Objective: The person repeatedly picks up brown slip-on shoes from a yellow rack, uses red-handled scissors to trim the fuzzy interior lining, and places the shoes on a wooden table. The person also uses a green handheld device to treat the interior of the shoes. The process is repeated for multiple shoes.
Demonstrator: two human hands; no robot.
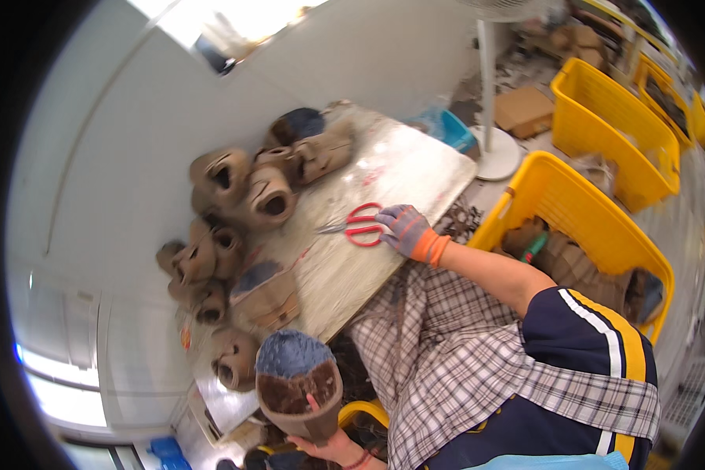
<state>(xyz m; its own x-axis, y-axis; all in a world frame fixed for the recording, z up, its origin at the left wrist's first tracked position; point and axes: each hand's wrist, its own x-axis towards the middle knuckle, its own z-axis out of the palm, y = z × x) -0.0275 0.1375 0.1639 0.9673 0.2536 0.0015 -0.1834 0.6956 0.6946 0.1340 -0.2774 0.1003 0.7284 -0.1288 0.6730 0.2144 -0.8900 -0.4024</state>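
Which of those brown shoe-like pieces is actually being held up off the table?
The blue-topped brown piece at the bottom, held by the left hand. The others lie piled on the table.

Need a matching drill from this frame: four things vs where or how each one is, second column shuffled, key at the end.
Things:
1. red-handled scissors
2. brown boot with blue sole
3. yellow basket
4. fan base

Places:
A. on the floor beyond the table
B. held in the left hand
C. under the gloved right hand on the table
D. beside the table, right of the person

Pairs: 1-C, 2-B, 3-D, 4-A
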